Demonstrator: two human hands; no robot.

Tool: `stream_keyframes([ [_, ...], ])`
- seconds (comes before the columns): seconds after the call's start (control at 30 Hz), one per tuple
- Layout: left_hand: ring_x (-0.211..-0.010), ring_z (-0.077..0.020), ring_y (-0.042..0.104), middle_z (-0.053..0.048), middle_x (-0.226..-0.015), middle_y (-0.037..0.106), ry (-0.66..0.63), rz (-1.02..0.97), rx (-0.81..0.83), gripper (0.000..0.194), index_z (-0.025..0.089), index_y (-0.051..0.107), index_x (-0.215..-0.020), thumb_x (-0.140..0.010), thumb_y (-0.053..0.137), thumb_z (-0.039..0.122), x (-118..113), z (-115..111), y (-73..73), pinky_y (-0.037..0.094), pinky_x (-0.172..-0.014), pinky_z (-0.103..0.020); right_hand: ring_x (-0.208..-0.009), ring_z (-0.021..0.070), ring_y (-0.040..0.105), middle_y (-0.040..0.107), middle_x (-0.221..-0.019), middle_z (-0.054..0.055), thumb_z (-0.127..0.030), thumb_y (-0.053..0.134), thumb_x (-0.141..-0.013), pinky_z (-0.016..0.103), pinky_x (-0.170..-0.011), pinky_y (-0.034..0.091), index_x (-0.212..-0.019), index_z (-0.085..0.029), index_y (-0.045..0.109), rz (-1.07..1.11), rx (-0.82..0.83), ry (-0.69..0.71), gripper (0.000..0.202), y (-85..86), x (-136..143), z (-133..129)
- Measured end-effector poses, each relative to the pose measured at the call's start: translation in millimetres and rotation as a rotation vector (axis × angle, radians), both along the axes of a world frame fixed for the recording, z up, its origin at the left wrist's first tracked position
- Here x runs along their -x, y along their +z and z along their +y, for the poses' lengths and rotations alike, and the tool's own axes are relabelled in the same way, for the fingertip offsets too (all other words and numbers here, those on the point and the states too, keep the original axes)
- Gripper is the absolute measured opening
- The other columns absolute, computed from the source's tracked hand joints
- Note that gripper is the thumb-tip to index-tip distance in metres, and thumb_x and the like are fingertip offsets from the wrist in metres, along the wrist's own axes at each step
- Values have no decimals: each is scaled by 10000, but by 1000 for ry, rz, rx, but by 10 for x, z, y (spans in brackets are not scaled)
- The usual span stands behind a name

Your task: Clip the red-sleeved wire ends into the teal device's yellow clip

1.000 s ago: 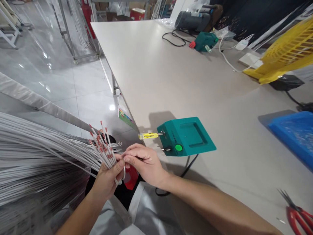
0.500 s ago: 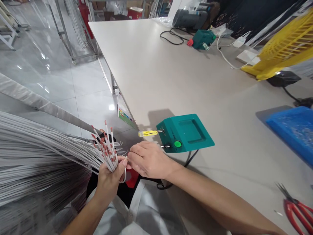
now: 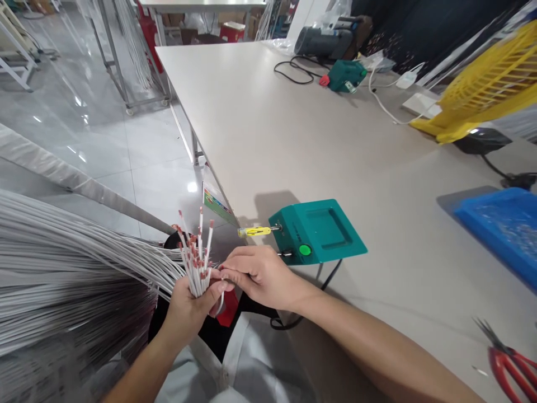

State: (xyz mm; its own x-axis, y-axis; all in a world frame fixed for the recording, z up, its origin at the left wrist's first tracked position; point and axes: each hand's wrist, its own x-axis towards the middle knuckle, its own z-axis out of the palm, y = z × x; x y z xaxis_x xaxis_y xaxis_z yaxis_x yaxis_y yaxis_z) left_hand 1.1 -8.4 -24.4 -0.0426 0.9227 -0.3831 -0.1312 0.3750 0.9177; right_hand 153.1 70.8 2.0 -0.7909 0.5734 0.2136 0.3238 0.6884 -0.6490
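Observation:
My left hand (image 3: pixel 188 313) is wrapped round a bundle of white wires (image 3: pixel 196 274), whose reddish-brown ends stick upward. One wire bends down beside my left thumb. My right hand (image 3: pixel 262 277) meets the left thumb and pinches a white wire at its tip; the fingers partly hide that tip. Just beyond my right hand, a teal device (image 3: pixel 325 232) with a green button sits at the table edge. A small yellow tool (image 3: pixel 255 231) projects from its left side, toward the edge.
Many long white wires (image 3: pixel 62 246) lie along a wrapped rail (image 3: pixel 84 179) at left. Red-handled pliers (image 3: pixel 509 361) and a blue tray (image 3: pixel 503 224) are on the table (image 3: pixel 260 129) at right. A yellow fan (image 3: pixel 482 84), a teal box (image 3: pixel 346 75) and a motor (image 3: pixel 323 42) stand farther back.
The wire bundle and my left hand have shifted slightly right in view. My right thumb now shows, pressed against the fingers beside the left thumb.

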Motion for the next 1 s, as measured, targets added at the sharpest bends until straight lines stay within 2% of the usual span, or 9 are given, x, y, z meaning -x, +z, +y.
stream_keyframes([
  [0.13,-355,-59,391,71,-384,439,-2,10,42,192,126,607,-724,-716,638,316,-33,47,16,319,-372,-181,-550,125,521,581,-595,21,-203,463,-831,255,-535,364,-615,-152,589,-175,-345,-57,255,51,-34,-41],
  [0.23,-345,-47,394,35,-481,568,68,-7,44,216,137,576,-778,-723,636,337,-56,96,0,320,-358,-177,-560,132,525,578,-584,18,-197,466,-832,273,-566,365,-612,-158,588,-228,-543,-149,254,191,-139,6],
  [0.33,-345,-37,399,-37,-681,690,112,-34,27,346,143,554,-989,-722,647,341,-74,158,-5,321,-350,-179,-693,170,577,652,-740,47,-243,491,-853,302,-639,383,-854,-141,647,-321,-709,-284,186,310,-288,127],
  [0.43,-353,-35,392,-49,-724,708,121,-65,-33,514,157,478,-1199,-738,639,319,-102,229,-7,330,-360,-179,-846,240,573,668,-881,107,-188,461,-866,374,-741,381,-1028,-87,619,-557,-807,-234,248,327,-392,226],
  [0.57,-359,-33,386,-66,-744,714,140,-91,-56,533,146,486,-1223,-739,639,309,-159,320,-12,331,-361,-181,-1063,304,472,621,-1082,139,-82,403,-843,484,-908,282,-1156,-99,558,-781,-802,-164,349,307,-385,272],
  [0.63,-363,-32,385,-71,-748,714,142,-102,-50,540,140,488,-1227,-738,642,307,-188,361,3,319,-356,-180,-1061,312,460,629,-1054,135,-80,413,-833,504,-919,257,-1155,-108,560,-842,-758,-169,355,337,-338,301],
  [0.83,-373,-36,385,-71,-728,710,142,-133,-67,542,121,491,-1226,-741,642,310,-250,465,70,315,-364,-188,-877,241,527,656,-740,85,-39,466,-769,447,-836,293,-770,-137,642,-893,-518,-58,201,477,-251,484],
  [0.9,-373,-37,387,-79,-728,710,138,-146,-70,533,108,509,-1206,-734,647,313,-268,494,70,308,-363,-191,-826,224,538,649,-682,66,-51,498,-746,434,-817,293,-716,-147,629,-880,-446,-33,165,483,-258,534],
  [1.0,-369,-40,391,-85,-726,708,134,-146,-48,540,97,522,-1193,-720,654,320,-292,530,55,304,-359,-197,-782,211,548,655,-681,67,-61,518,-727,432,-816,280,-685,-154,623,-847,-433,-38,147,458,-277,571],
])
